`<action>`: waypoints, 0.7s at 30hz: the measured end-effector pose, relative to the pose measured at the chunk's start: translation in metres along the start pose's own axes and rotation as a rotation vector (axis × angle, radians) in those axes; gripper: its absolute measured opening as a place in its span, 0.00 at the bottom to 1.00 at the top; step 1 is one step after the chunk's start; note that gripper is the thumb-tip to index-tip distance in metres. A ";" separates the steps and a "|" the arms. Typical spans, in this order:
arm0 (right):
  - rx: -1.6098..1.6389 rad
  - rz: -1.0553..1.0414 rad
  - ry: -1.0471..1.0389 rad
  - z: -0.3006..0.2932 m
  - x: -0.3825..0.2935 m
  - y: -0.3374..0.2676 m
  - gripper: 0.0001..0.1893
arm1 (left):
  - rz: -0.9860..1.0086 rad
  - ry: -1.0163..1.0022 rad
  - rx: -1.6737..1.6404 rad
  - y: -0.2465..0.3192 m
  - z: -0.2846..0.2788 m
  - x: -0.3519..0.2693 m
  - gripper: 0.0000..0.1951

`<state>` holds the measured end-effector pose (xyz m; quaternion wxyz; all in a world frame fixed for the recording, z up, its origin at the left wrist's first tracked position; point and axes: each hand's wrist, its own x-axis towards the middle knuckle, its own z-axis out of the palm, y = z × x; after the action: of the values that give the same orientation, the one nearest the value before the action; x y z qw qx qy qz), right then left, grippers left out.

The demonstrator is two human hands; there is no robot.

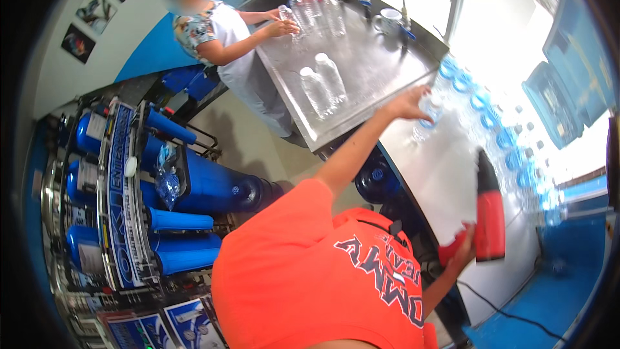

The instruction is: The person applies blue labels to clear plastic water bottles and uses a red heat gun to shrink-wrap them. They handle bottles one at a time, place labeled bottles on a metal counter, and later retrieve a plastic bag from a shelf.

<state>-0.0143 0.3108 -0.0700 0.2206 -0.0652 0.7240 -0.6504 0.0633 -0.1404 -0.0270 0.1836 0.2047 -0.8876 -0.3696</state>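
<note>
My left hand point(410, 104) is closed around the upper part of a clear plastic bottle point(424, 123) over the near-left end of the pale worktop. My right hand point(462, 249) grips the handle of a red and black hair dryer or heat gun point(490, 223), its black nozzle pointing up the picture towards the bottles. Rows of clear bottles with blue labels point(489, 116) stand along the window side of the worktop. Two white-capped clear bottles point(323, 87) stand on the steel counter point(368, 75), further left.
A co-worker point(227, 34) handles clear bottles point(310, 7) at the counter's far side. A mug point(389, 20) stands near the window. The tool's black cord point(508, 315) trails at lower right. Large blue water jugs point(378, 177) sit under the worktop. Blue filter tanks point(184, 242) fill the left.
</note>
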 end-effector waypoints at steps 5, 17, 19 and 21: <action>-0.277 -0.296 0.387 -0.078 -0.016 0.014 0.20 | -0.072 0.072 -0.373 -0.024 0.055 -0.021 0.49; -1.164 -0.261 0.802 -0.123 -0.008 0.080 0.37 | -0.034 0.322 -0.377 -0.019 0.090 -0.002 0.38; -1.202 -0.249 0.811 -0.131 0.004 0.095 0.36 | 0.016 0.386 -0.214 -0.026 0.089 0.009 0.40; -1.224 -0.240 0.816 -0.136 0.016 0.109 0.35 | -0.001 0.421 -0.209 -0.033 0.088 0.018 0.41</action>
<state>-0.0626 0.4451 -0.1713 -0.2138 -0.0084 0.9691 -0.1229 0.0136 -0.1188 -0.1060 0.3848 0.2575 -0.7866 -0.4086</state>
